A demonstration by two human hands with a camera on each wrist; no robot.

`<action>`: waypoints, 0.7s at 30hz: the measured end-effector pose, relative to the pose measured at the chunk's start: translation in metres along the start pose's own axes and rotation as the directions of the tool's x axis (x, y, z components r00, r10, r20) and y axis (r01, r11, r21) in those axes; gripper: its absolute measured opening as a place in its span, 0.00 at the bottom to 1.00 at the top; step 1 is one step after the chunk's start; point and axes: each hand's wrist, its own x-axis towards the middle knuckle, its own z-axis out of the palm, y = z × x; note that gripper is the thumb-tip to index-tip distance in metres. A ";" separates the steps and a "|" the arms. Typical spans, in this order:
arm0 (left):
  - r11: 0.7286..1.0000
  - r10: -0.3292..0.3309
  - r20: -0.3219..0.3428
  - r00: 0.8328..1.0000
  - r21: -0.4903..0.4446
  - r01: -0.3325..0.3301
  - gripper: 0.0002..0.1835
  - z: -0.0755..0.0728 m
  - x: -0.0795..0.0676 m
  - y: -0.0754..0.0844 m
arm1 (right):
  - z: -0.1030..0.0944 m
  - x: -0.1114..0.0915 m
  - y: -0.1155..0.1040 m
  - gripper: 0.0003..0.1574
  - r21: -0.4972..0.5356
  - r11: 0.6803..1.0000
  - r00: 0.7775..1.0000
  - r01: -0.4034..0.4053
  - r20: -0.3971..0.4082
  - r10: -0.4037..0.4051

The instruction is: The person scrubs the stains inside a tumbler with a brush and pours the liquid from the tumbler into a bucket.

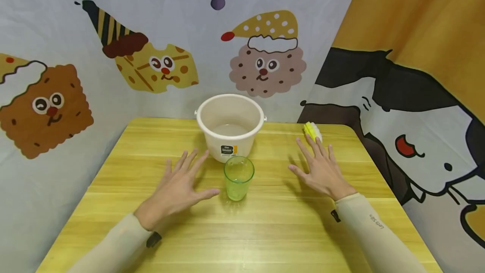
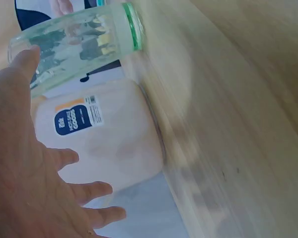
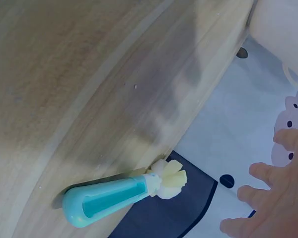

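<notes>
My left hand point(image 1: 176, 186) hovers with spread fingers left of a green clear drinking glass point(image 1: 238, 180), holding nothing. In the left wrist view its thumb overlaps the glass point(image 2: 89, 42). Just behind the glass stands a white bucket point(image 1: 227, 138) with a label on its front. On the right, my right hand point(image 1: 322, 169) is spread in the air, fingers pointing at a sponge brush point(image 1: 312, 130) with a yellow and white head. The right wrist view shows the brush's teal handle point(image 3: 109, 198) lying on the table, apart from the fingers; from the head view the hand hides it.
The yellow wood-grain table point(image 1: 265, 239) ends at the back against a cloth point(image 1: 170, 7) printed with cartoon figures. More of this cloth hangs along the right side. Small pivots for a handle stick out from both sides of the bucket's rim.
</notes>
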 end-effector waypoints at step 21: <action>0.966 0.099 -0.085 0.991 -0.232 -0.116 0.66 0.006 0.013 0.039 | 0.001 0.006 0.013 0.61 0.032 0.998 0.998 -0.054 0.026 0.053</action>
